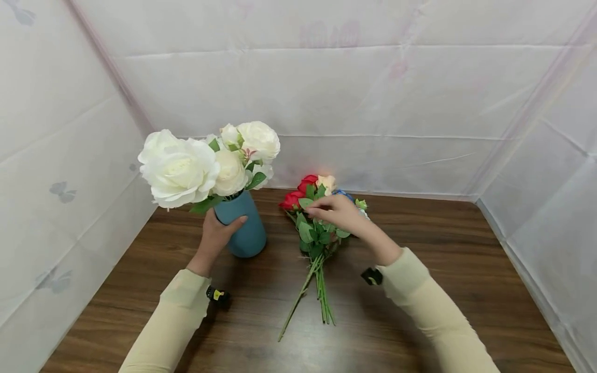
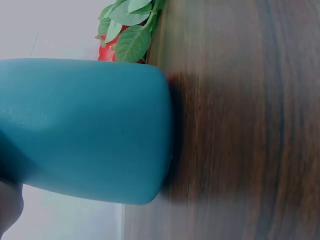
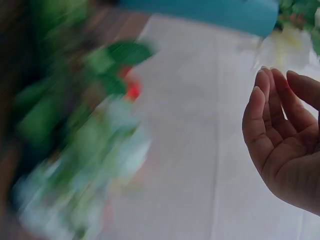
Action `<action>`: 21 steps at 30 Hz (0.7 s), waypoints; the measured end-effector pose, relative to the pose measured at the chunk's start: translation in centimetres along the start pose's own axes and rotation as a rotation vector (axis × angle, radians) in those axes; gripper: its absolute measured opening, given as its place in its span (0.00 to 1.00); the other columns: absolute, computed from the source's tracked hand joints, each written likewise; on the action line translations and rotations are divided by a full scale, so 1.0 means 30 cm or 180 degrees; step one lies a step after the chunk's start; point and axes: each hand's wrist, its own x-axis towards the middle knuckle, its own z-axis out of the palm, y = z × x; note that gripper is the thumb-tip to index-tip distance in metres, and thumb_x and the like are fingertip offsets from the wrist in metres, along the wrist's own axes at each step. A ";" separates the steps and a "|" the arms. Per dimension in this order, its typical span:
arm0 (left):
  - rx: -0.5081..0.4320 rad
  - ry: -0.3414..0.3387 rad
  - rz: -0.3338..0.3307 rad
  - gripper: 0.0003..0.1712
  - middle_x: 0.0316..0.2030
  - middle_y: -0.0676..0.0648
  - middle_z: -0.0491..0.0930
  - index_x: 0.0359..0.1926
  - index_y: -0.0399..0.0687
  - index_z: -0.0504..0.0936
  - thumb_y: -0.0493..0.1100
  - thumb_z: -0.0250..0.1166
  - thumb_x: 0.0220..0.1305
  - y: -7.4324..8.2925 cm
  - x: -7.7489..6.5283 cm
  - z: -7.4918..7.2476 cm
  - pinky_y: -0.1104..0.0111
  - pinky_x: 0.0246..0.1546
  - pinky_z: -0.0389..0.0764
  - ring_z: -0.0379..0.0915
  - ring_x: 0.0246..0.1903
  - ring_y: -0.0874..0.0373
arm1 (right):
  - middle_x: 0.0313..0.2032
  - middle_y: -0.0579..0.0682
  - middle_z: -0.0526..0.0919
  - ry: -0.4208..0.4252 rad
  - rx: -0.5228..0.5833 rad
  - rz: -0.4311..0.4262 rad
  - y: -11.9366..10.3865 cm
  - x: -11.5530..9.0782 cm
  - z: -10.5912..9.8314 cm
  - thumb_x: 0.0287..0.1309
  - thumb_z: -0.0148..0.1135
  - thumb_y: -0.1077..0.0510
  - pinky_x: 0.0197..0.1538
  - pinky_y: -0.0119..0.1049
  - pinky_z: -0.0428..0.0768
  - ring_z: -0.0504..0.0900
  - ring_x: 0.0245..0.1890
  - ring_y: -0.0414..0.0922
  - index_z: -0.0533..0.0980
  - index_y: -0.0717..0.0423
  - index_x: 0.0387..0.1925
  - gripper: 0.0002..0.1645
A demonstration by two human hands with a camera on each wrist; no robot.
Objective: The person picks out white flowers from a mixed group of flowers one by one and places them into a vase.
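In the head view, my left hand [image 1: 218, 233] grips a blue-teal vase [image 1: 247, 233] from its left side, the thumb across its front. White artificial flowers [image 1: 179, 171] fill the vase's mouth. The left wrist view shows the lower part of the vase [image 2: 90, 125] close up, a fingertip [image 2: 9, 205] at the left edge. My right hand [image 1: 342, 212] hovers over a bundle of artificial flowers with green stems [image 1: 319, 280]. Seen from the right wrist, this hand [image 3: 285, 140] has loosely bent fingers, a gap by the thumb, and nothing held.
The bundle lies on a brown wood-grain table [image 1: 420, 290], with red roses [image 1: 293, 199], a cream rose [image 1: 327, 183] and a blue bloom [image 1: 344, 194] at its far end. White cloth walls [image 1: 373, 98] with faint prints enclose the table's back and sides.
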 end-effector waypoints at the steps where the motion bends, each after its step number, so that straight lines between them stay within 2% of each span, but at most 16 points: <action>1: 0.0026 -0.0020 -0.0029 0.48 0.71 0.31 0.61 0.75 0.32 0.52 0.48 0.68 0.67 -0.001 -0.002 -0.005 0.45 0.68 0.68 0.63 0.68 0.39 | 0.40 0.59 0.89 0.0032 -0.0043 0.0039 0.032 -0.032 -0.017 0.73 0.59 0.53 0.38 0.35 0.82 0.84 0.34 0.48 0.86 0.58 0.49 0.16; 6: 0.0163 -0.0134 -0.0033 0.51 0.73 0.29 0.58 0.77 0.31 0.48 0.51 0.68 0.68 -0.003 -0.004 -0.034 0.41 0.70 0.66 0.61 0.70 0.35 | 0.38 0.62 0.88 0.0121 -0.0207 0.0335 0.170 -0.182 -0.090 0.74 0.58 0.53 0.36 0.36 0.81 0.82 0.32 0.43 0.85 0.63 0.47 0.17; 8: 0.0294 -0.0193 -0.0016 0.52 0.73 0.28 0.58 0.77 0.30 0.48 0.52 0.67 0.68 0.002 -0.003 -0.049 0.40 0.70 0.67 0.61 0.71 0.34 | 0.39 0.61 0.89 0.0136 -0.0232 0.0453 0.211 -0.240 -0.114 0.75 0.58 0.53 0.38 0.37 0.83 0.84 0.35 0.44 0.85 0.64 0.49 0.19; 12: 0.0789 -0.0322 0.0127 0.54 0.73 0.25 0.58 0.77 0.29 0.49 0.55 0.67 0.68 0.016 -0.002 -0.088 0.37 0.67 0.69 0.61 0.71 0.29 | 0.40 0.61 0.89 0.0212 -0.0292 0.0473 0.269 -0.336 -0.146 0.75 0.57 0.51 0.40 0.35 0.83 0.87 0.38 0.48 0.84 0.65 0.48 0.21; 18: 0.1397 -0.0512 0.0500 0.59 0.77 0.26 0.52 0.81 0.35 0.43 0.57 0.68 0.68 0.044 -0.007 -0.140 0.35 0.68 0.68 0.57 0.73 0.26 | 0.42 0.61 0.89 0.0312 -0.0327 0.0694 0.292 -0.431 -0.178 0.76 0.56 0.49 0.41 0.36 0.85 0.87 0.40 0.47 0.84 0.65 0.50 0.22; 19: 0.1507 -0.0517 0.0540 0.59 0.77 0.26 0.53 0.81 0.35 0.43 0.58 0.68 0.68 0.052 -0.013 -0.147 0.35 0.67 0.69 0.58 0.72 0.27 | 0.43 0.60 0.89 0.0300 -0.0349 0.0765 0.287 -0.442 -0.183 0.76 0.55 0.49 0.42 0.37 0.84 0.87 0.41 0.46 0.84 0.64 0.51 0.22; 21: 0.1806 -0.0514 0.0550 0.57 0.70 0.25 0.65 0.80 0.34 0.46 0.60 0.67 0.68 0.073 -0.027 -0.158 0.39 0.58 0.78 0.72 0.63 0.30 | 0.43 0.59 0.89 0.0305 -0.0431 0.0850 0.276 -0.464 -0.192 0.76 0.55 0.49 0.40 0.35 0.83 0.85 0.38 0.42 0.83 0.63 0.53 0.22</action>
